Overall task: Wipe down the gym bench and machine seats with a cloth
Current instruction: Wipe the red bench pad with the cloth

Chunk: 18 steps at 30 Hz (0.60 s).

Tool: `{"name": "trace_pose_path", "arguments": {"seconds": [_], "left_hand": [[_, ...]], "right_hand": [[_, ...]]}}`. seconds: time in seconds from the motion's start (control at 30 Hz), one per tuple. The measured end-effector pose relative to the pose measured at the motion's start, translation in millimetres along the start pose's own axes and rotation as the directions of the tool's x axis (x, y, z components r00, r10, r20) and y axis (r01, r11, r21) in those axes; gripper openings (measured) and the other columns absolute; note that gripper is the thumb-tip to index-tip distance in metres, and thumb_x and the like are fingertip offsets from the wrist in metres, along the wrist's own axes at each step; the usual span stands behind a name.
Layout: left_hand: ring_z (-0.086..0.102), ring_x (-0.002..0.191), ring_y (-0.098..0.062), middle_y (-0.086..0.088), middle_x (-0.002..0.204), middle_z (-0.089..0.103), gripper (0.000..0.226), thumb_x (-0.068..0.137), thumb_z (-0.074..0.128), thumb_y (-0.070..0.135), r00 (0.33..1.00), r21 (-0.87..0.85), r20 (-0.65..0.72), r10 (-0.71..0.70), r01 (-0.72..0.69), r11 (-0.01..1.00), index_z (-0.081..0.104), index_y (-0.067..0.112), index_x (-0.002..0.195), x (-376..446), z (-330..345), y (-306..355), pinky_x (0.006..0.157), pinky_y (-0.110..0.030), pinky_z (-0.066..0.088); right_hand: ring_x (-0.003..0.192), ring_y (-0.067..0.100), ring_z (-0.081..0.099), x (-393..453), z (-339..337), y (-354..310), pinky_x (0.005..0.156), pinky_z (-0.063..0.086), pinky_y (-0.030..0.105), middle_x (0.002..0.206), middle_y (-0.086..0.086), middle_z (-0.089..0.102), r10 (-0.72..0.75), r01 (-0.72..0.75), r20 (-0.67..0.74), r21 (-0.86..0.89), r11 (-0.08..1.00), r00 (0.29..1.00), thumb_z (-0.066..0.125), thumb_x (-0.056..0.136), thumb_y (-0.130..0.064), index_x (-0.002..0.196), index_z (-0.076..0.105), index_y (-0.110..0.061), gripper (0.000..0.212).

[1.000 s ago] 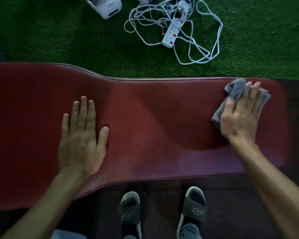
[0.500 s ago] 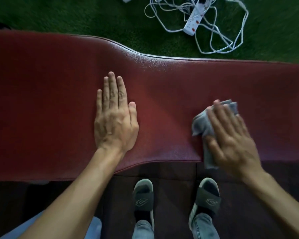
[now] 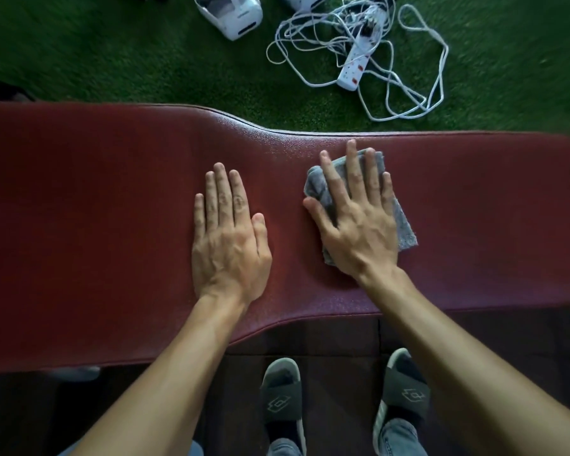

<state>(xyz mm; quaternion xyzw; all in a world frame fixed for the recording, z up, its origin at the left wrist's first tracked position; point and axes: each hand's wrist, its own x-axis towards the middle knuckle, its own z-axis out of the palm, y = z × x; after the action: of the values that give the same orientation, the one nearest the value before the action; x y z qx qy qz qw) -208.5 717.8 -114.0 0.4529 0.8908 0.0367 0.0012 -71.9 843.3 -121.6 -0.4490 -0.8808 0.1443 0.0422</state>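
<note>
Green artificial turf covered the floor at the top of the view, seen from above through a camera on a person's head. Across the middle ran a long dark red padded gym bench with a pebbled vinyl surface, wider on the left and narrowing to the right. Dark floor tiles lay along its near edge.

On the bench, the left hand lay flat and empty, palm down, fingers straight and close together, pointing away from the person. Just beside it, to the right and apart from it, the right hand pressed flat on a crumpled grey cloth, fingers spread and extended over it rather than curled around it. The cloth lay on the narrower part of the bench, close to its far edge, with its corners showing past the thumb and little finger. Both bare forearms reached in from the bottom of the view.

Below the bench, two feet in dark grey slide sandals stood on the tiles, with blue denim hems at the ankles.

On the turf beyond the bench lay a white power strip amid a loose tangle of white cable. Left of it sat a white plastic device, its kind unclear.
</note>
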Motion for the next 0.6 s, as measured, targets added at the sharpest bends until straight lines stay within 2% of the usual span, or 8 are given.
{"name": "trace_pose_path", "arguments": {"seconds": [0.2,0.37,0.43,0.53,0.6], "left_hand": [[0.005,0.161,-0.027,-0.018,0.172,0.005,0.069,0.104,0.026,0.033,1.000,-0.006,0.023,-0.007,0.007,1.000,0.010,0.002,0.163,-1.3,-2.4,-0.1,0.131,-0.044,0.008],[0.004,0.161,-0.028,-0.018,0.172,0.004,0.069,0.103,0.021,0.034,0.996,-0.062,0.082,-0.024,0.030,0.998,0.009,0.002,0.163,-1.9,-8.1,1.4,0.131,-0.043,0.005],[0.003,0.161,-0.029,-0.018,0.172,0.003,0.070,0.103,0.021,0.034,0.991,-0.097,0.125,-0.047,0.059,0.994,0.009,0.001,0.163,-7.6,-10.9,7.2,0.130,-0.043,0.003],[0.001,0.161,-0.031,-0.019,0.172,0.002,0.069,0.103,0.031,0.027,0.961,-0.193,0.266,-0.079,0.133,0.972,0.010,0.000,0.162,-20.8,-29.6,22.1,0.129,-0.041,0.002],[0.004,0.161,-0.029,-0.019,0.172,0.005,0.068,0.104,0.040,0.020,0.920,-0.280,0.390,-0.034,0.154,0.948,0.011,0.001,0.163,-28.1,-57.2,34.4,0.130,-0.037,0.007]], "right_hand": [[0.158,0.023,0.006,-60.4,-5.8,27.7,0.127,0.016,0.046,0.170,0.004,0.012,-0.346,0.339,0.079,0.093,0.936,0.935,0.032,0.105,-0.053,0.159,0.026,-0.026,0.061],[0.157,0.024,0.017,-89.3,-18.3,68.6,0.125,0.024,0.046,0.166,0.005,0.026,-0.500,0.468,0.079,0.249,0.848,0.862,0.050,0.105,-0.026,0.154,0.040,-0.016,0.051],[0.156,0.024,0.021,-88.2,-22.1,75.6,0.126,0.023,0.040,0.164,0.009,0.032,-0.442,0.404,0.044,0.333,0.852,0.896,0.054,0.102,-0.011,0.152,0.044,-0.012,0.051],[0.150,0.019,0.033,-84.1,-41.3,64.8,0.121,0.025,0.018,0.160,0.007,0.039,-0.186,0.144,0.056,0.436,0.889,0.981,0.064,0.088,0.010,0.153,0.041,-0.016,0.074],[0.140,0.010,0.043,-84.3,-63.9,53.0,0.110,0.028,0.003,0.154,0.003,0.046,-0.059,0.014,0.074,0.503,0.864,0.996,0.064,0.090,0.010,0.154,0.039,-0.017,0.074]]}}
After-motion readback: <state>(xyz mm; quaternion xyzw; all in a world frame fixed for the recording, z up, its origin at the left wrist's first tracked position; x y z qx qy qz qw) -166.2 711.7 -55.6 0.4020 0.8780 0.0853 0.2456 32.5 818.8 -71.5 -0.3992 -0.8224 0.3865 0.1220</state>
